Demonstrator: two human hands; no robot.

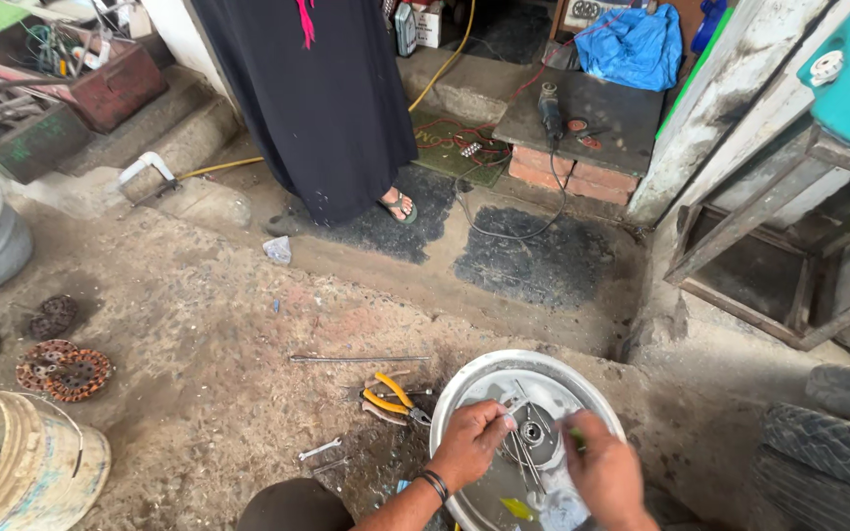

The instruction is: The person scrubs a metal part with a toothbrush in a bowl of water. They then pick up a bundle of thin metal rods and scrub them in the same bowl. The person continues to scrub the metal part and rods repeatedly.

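Gripping thin spokes (526, 462) over a silver wheel rim (474, 379), both hands (533, 457) closed

— Any packages or labels here?

— A few, all along the back of the workshop floor. A small white carton (431, 24) stands at the far edge, just beside a dark, upright container (404, 28) with a pale label on its face.

— Anything else?

— A boxy package with round dark shapes on its pale front (582, 12) sits at the far right, partly cut off. No screens or signs.
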